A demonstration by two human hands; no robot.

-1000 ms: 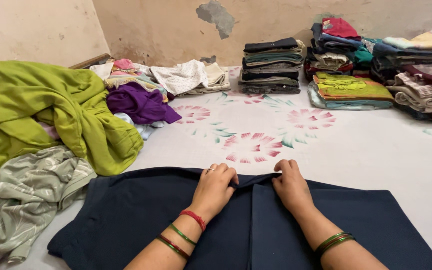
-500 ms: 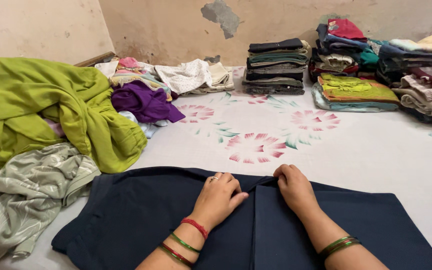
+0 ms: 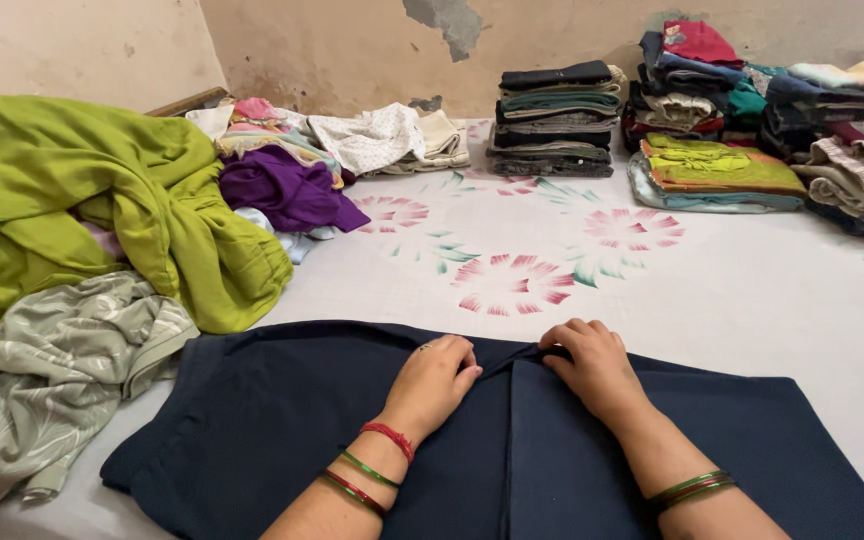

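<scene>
A dark navy garment [image 3: 282, 430] lies spread flat on the white floral sheet [image 3: 742, 300] in front of me. My left hand [image 3: 434, 378] rests flat on the cloth near its far edge, fingers together and pointing right. My right hand [image 3: 592, 362] has its fingers curled over the far edge at a centre fold and pinches the cloth there. Both wrists wear red and green bangles.
A loose heap lies at the left: a lime green cloth [image 3: 102, 200], a pale grey-green garment [image 3: 47, 375] and a purple one [image 3: 287, 190]. Folded stacks stand at the back: a dark pile [image 3: 555, 120], a green-topped pile [image 3: 717, 170], and more at far right [image 3: 852, 140].
My left hand has slid a little to the right along the cloth's far edge, flattening out. The right hand stays pinching the fold. The view has shifted slightly.
</scene>
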